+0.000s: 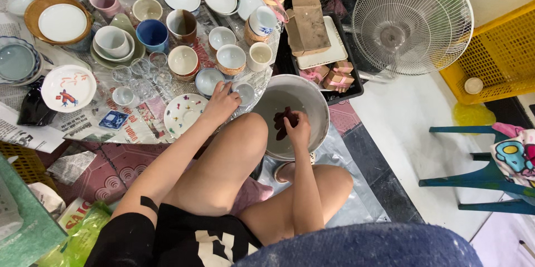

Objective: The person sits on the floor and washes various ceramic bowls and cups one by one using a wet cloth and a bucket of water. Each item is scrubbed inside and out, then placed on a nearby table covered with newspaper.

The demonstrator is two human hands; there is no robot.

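My right hand [300,128] is inside a round grey basin [317,95] of water on the floor and grips a dark red cloth [283,121]. My left hand [222,102] reaches out over my knee to the newspaper-covered floor. Its fingers are spread, with the tips against a small pale cup [246,93] beside a pale blue bowl [208,80]. A white plate with small coloured motifs [183,113] lies just left of that hand.
Several cups, bowls, plates and small glasses [142,72] crowd the newspaper to the upper left. A black tray [353,85] with a cardboard box [308,24] and small wrapped boxes sits behind the basin. A white fan [412,19], yellow crate [501,55] and teal stool [485,175] stand at right.
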